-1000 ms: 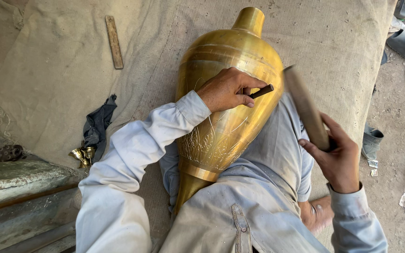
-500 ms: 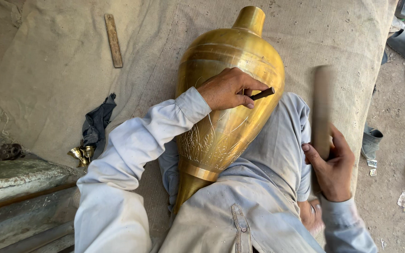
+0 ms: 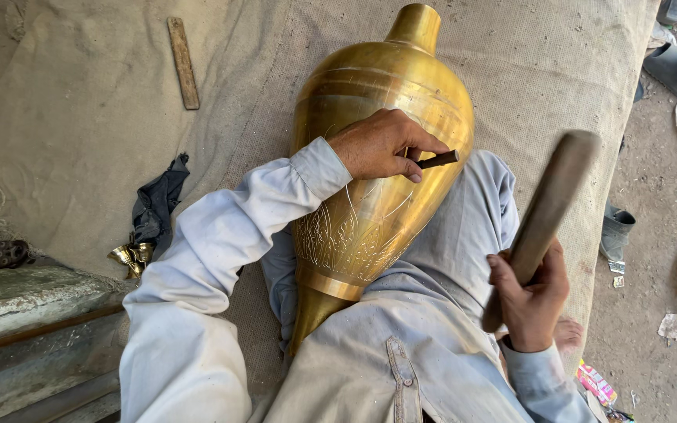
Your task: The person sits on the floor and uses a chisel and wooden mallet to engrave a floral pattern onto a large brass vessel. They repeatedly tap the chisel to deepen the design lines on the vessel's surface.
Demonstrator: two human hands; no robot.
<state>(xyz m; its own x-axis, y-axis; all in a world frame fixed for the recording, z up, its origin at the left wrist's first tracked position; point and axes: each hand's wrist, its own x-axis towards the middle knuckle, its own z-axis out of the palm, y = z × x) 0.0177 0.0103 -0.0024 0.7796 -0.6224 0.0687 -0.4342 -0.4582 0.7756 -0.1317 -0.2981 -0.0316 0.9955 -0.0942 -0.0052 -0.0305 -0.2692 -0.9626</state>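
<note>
A big brass vase (image 3: 378,157) lies lengthwise across the lap, neck pointing away. The right hand (image 3: 530,294) grips a wooden mallet (image 3: 546,211) well right of it; left hand (image 3: 381,145) fingers pinch a chisel (image 3: 438,160) against the belly.

Soft even daylight, faint shadows, mild sheen on brass vase (image 3: 381,149), sharp focus.

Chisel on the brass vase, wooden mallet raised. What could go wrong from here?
1. The left hand grips the short chisel close to its struck end; a mallet miss from the right hand could hit fingers.
2. The vase lies round on the lap and cloth; it may roll, and the chisel could skid across the engraving.
</note>
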